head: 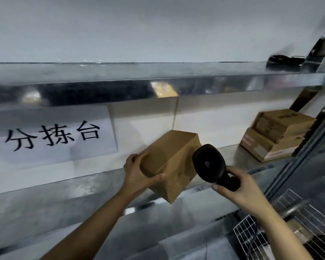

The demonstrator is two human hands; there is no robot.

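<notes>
My left hand [139, 172] grips a plain brown cardboard box [174, 158] by its near left corner, thumb along the lower face, and holds it tilted in the air in front of a steel shelf. My right hand [242, 190] holds a black handheld scanner [211, 165] by its handle. The scanner's round head sits right beside the box's right face, pointing back toward the camera. The box's far sides are hidden.
A steel shelf [83, 186] runs across, with an upper shelf edge [101, 91] above. A white paper sign [53, 136] with black characters hangs at left. Stacked cardboard boxes [276, 134] sit on the shelf at right. A wire basket [281, 228] is at lower right.
</notes>
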